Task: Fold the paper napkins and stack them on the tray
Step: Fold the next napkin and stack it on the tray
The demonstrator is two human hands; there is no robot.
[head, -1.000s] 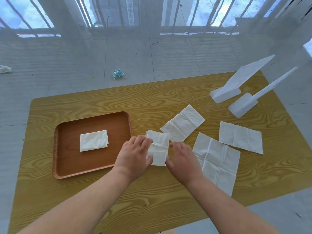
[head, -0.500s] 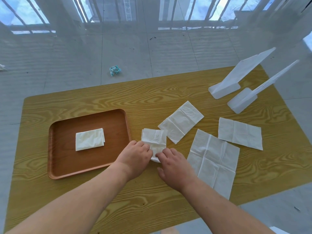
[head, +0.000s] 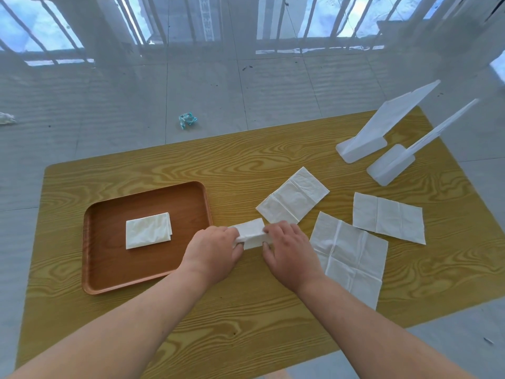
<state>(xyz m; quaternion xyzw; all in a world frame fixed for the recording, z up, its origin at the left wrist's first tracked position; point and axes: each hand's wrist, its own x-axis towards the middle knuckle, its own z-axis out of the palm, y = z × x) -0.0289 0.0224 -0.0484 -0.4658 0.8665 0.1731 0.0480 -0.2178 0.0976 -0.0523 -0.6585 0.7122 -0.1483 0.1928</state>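
Observation:
A small folded white napkin (head: 251, 233) is held between both hands just right of the brown tray (head: 109, 269). My left hand (head: 216, 250) grips its left end and my right hand (head: 289, 253) grips its right end. One folded napkin (head: 148, 230) lies flat in the middle of the tray. Three unfolded napkins lie on the wooden table (head: 246, 324) to the right: a narrow one (head: 293, 196) beyond my right hand, a large open one (head: 351, 255) beside my right wrist, and another (head: 388, 217) further right.
Two white plastic stands (head: 363, 149) (head: 390, 166) sit at the table's far right corner. On the tiled floor beyond the table lie a crumpled blue-white wrapper (head: 187, 120) and a white scrap (head: 6, 119) at far left.
The napkin under my hands has been folded over into a shorter, narrower strip, and both hands now pinch its ends. The camera view shifted slightly.

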